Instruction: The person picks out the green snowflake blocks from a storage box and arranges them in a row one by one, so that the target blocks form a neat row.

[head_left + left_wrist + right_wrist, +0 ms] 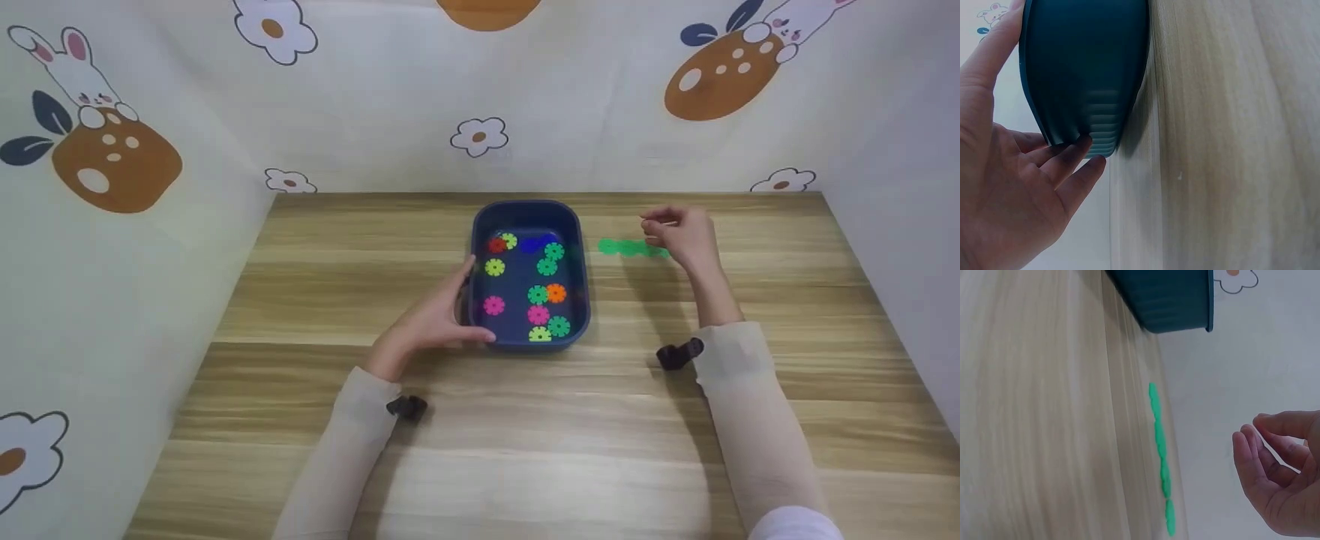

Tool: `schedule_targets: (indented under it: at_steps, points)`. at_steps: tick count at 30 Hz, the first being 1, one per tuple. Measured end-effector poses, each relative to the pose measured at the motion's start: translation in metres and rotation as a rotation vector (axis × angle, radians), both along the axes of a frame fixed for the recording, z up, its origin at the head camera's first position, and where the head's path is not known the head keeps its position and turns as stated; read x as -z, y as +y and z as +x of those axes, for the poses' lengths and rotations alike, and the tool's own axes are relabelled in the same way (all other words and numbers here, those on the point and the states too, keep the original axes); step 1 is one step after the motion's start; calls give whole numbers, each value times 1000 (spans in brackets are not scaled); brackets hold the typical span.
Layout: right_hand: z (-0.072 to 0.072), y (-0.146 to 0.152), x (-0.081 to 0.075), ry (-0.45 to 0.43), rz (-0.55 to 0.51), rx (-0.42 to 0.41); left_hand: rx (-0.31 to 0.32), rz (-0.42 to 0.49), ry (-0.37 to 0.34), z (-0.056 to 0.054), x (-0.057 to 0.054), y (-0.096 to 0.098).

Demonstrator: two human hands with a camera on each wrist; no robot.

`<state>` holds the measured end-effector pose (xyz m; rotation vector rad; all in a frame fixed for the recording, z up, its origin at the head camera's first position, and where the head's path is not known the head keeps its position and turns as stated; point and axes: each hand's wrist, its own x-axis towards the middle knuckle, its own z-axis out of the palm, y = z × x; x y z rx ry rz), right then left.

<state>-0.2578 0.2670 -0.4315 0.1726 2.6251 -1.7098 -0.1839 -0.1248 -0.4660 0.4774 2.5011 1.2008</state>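
A dark blue plastic bin point(529, 346) stands on the table, holding several flat notched discs in pink, yellow, green, orange, red and blue. My left hand point(435, 311) grips its left side, with the thumb at the front rim and the fingers on the outer wall, as the left wrist view shows. Right of the bin lies a row of joined green notched discs point(630, 247). Above the right end of that row is my right hand point(686, 236), its fingers loosely bent. In the right wrist view the thumb comes near the fingertips, and nothing shows between them.
The wood-grain table point(480, 450) meets a printed cloth wall point(375, 112) close behind the bin. More cloth rises along the left and right sides. A small black camera sits on each sleeve cuff.
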Motion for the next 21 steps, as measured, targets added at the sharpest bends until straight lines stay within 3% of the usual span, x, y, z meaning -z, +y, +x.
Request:
schedule_targets:
  at_steps: [14, 21]
  points:
    - [9, -37, -14, 92, -35, -94, -12, 6, -10, 1, 1, 0]
    - [13, -57, -21, 106, 4, -137, -12, -3, -2, 1, 1, 0]
